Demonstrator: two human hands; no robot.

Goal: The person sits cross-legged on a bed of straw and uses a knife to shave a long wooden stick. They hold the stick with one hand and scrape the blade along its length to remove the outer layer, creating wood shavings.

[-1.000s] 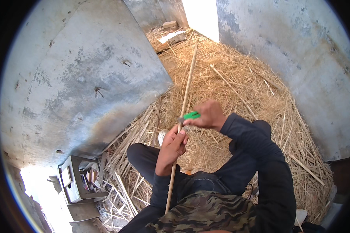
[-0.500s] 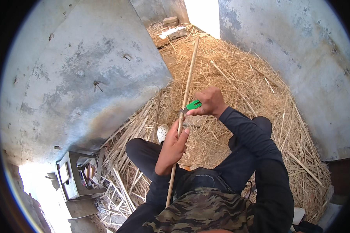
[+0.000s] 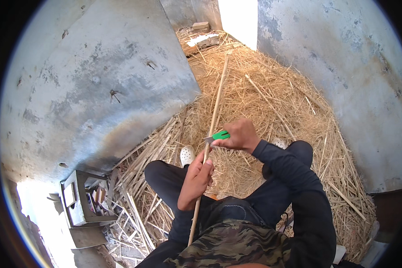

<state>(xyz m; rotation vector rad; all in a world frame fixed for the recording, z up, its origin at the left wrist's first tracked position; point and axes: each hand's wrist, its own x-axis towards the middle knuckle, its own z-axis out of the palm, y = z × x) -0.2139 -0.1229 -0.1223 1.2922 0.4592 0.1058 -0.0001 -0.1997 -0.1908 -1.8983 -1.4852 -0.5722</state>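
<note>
A long, thin pale wooden strip (image 3: pixel 219 96) slants up and away from my lap toward the far end of the floor. My left hand (image 3: pixel 198 178) is closed around its lower part, thumb on top. Just beyond that grip, my right hand (image 3: pixel 241 136) holds a green utility knife (image 3: pixel 220 135), fingers wrapped round its handle. The knife's short grey blade meets the strip, close to my left fingertips. The strip's near end rests against my lap.
Straw-like shavings (image 3: pixel 250 89) cover the floor ahead. Split strips (image 3: pixel 143 165) lie heaped on the left, beside an open wooden box (image 3: pixel 89 198) of small items. Weathered walls (image 3: pixel 107 80) stand close on both sides. A white clog (image 3: pixel 187 156) shows by my left knee.
Both hands have shifted slightly; the knife sits a little lower in view, nearer my left hand. The grips are the same, and the whole view has tilted a little.
</note>
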